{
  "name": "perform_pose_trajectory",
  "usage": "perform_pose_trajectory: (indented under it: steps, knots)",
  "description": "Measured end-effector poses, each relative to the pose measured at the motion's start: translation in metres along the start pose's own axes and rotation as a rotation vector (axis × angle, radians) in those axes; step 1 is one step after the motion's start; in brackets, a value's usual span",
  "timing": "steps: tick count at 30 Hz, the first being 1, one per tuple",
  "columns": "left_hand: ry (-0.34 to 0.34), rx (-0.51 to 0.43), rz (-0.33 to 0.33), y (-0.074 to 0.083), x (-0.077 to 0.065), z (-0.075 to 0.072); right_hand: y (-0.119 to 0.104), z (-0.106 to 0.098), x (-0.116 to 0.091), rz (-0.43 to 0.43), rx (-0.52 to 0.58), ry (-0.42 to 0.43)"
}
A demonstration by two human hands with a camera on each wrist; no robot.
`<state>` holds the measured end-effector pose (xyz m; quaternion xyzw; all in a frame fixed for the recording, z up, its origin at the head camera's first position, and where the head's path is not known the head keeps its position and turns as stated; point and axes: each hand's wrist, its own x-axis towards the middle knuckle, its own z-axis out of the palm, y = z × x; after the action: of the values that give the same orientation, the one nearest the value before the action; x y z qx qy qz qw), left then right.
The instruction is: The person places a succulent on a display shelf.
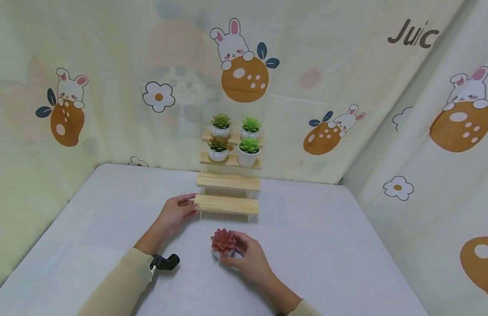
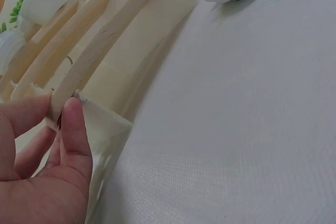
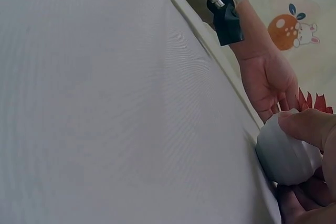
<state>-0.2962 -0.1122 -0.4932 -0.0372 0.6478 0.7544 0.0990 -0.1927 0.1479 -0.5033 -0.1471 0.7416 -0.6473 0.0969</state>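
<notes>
A tiered wooden stand [image 1: 227, 204] rises in steps toward the back cloth. My left hand [image 1: 178, 213] pinches the left end of its lowest board [image 2: 100, 51] between thumb and fingers. In front of the stand, my right hand [image 1: 249, 259] holds a small red succulent [image 1: 223, 241] by its white pot [image 3: 289, 153], thumb on one side and fingers on the other. The pot is upright, close over the white tabletop. On the stand's upper two boards sit several potted succulents: a dark green one [image 1: 221, 121], a brownish one [image 1: 218, 145] and bright green ones [image 1: 249, 145].
The two lower boards of the stand [image 1: 228, 181] hold no pots. White cloth covers the table [image 1: 319, 245]. A cream curtain [image 1: 291, 92] printed with rabbits and fruit hangs behind and at both sides. A black wrist device [image 1: 165, 262] sits on my left wrist.
</notes>
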Motion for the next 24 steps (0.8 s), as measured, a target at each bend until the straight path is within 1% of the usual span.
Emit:
perform_pose_trajectory:
  steps: [5, 13, 15, 20, 24]
  knots:
    - [0.001, -0.009, 0.003, -0.001, 0.0, 0.0, -0.001, 0.0, 0.002, -0.012, -0.017, 0.003]
    - [0.006, -0.008, 0.0, 0.0, -0.001, 0.0, 0.0, 0.001, 0.009, -0.044, -0.111, 0.032]
    - [0.006, -0.007, -0.001, 0.001, -0.001, 0.001, 0.002, 0.0, 0.011, -0.048, -0.108, 0.034]
    - [0.005, -0.009, -0.007, 0.002, -0.001, 0.002, 0.003, -0.002, 0.017, -0.053, -0.06, 0.028]
    - [0.001, -0.014, -0.002, 0.002, -0.001, 0.002, 0.001, -0.003, 0.022, -0.059, -0.073, 0.039]
